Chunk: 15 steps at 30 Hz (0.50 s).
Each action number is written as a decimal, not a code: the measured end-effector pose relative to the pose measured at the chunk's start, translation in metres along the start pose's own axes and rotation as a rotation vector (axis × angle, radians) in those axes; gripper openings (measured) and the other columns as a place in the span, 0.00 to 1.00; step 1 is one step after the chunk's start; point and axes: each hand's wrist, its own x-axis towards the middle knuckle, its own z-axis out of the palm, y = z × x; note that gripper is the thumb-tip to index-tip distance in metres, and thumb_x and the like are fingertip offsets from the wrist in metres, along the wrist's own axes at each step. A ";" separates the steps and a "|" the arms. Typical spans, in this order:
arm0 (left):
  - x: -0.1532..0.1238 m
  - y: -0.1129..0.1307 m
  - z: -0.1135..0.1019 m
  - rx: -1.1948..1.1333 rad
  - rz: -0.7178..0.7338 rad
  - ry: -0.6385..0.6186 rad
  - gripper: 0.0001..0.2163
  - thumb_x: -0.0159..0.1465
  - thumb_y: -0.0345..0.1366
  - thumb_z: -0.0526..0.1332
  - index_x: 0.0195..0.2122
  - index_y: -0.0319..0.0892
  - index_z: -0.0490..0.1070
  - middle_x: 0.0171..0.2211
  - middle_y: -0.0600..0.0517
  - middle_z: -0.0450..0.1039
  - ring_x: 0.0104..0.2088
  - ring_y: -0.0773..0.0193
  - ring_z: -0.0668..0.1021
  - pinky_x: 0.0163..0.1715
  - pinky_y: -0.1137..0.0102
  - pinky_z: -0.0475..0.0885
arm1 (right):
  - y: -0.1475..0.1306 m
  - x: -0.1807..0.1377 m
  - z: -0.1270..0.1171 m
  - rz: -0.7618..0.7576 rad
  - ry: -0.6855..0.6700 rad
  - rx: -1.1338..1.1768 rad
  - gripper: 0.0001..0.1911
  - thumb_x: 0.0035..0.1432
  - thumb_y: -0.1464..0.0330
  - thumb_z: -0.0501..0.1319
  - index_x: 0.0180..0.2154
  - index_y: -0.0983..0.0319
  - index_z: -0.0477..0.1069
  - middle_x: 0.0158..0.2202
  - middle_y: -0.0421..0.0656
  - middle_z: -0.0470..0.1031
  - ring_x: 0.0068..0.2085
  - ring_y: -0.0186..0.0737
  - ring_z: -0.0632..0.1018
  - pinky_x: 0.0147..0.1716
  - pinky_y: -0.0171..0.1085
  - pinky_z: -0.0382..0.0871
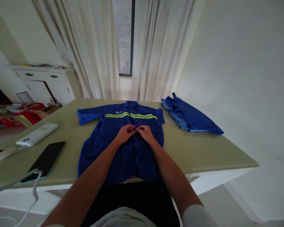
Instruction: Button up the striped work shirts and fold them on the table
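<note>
A blue work shirt (113,148) with a yellow-green reflective stripe lies flat, front up, on a pale green table (198,148), its hem hanging over the near edge. Both my hands meet at the shirt's front placket just below the stripe. My left hand (124,133) has its fingers curled and pinched on the left edge of the placket. My right hand (144,132) pinches the right edge, fingertips touching those of the left. A button shows just below the hands.
A second blue garment (189,117) lies crumpled at the table's far right. On the left lie a black phone (46,160) with a white cable, a white power bank (37,134) and a small white device. White curtains and a cabinet stand behind.
</note>
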 end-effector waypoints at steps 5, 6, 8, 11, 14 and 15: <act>-0.008 0.007 0.000 0.306 0.111 -0.035 0.16 0.60 0.33 0.67 0.50 0.44 0.73 0.39 0.52 0.80 0.37 0.60 0.79 0.40 0.67 0.72 | -0.001 -0.001 -0.002 0.002 -0.051 -0.059 0.10 0.53 0.63 0.65 0.31 0.63 0.80 0.23 0.38 0.75 0.24 0.33 0.71 0.26 0.32 0.63; -0.011 0.009 0.001 0.386 0.142 -0.042 0.16 0.60 0.32 0.66 0.51 0.44 0.72 0.40 0.52 0.79 0.41 0.59 0.80 0.43 0.66 0.72 | -0.002 -0.001 -0.003 0.002 -0.066 -0.075 0.10 0.54 0.63 0.65 0.30 0.63 0.80 0.23 0.38 0.75 0.24 0.33 0.71 0.26 0.32 0.63; -0.015 0.015 0.003 0.520 0.179 -0.049 0.18 0.62 0.31 0.64 0.54 0.46 0.70 0.40 0.52 0.79 0.45 0.57 0.79 0.46 0.66 0.72 | -0.005 -0.002 -0.004 -0.003 -0.089 -0.110 0.10 0.54 0.64 0.65 0.30 0.64 0.81 0.23 0.38 0.75 0.25 0.33 0.72 0.27 0.32 0.63; -0.018 0.019 0.007 0.635 0.118 -0.004 0.21 0.64 0.35 0.64 0.59 0.45 0.66 0.43 0.49 0.79 0.48 0.55 0.79 0.49 0.64 0.72 | -0.010 -0.005 -0.005 -0.029 -0.077 -0.174 0.09 0.56 0.65 0.65 0.30 0.63 0.81 0.24 0.40 0.77 0.28 0.35 0.74 0.31 0.33 0.65; -0.018 0.016 0.012 0.752 0.031 0.034 0.27 0.69 0.47 0.60 0.65 0.38 0.62 0.58 0.39 0.74 0.59 0.48 0.75 0.58 0.57 0.69 | -0.016 -0.012 -0.004 -0.069 0.007 -0.238 0.11 0.61 0.67 0.60 0.32 0.62 0.80 0.31 0.42 0.80 0.35 0.38 0.77 0.38 0.34 0.67; -0.019 0.014 0.013 0.796 0.024 0.005 0.29 0.71 0.49 0.56 0.67 0.36 0.60 0.63 0.37 0.70 0.63 0.46 0.71 0.61 0.55 0.66 | -0.020 -0.014 -0.004 -0.091 0.043 -0.276 0.12 0.63 0.67 0.58 0.34 0.62 0.80 0.34 0.43 0.81 0.38 0.38 0.78 0.41 0.35 0.68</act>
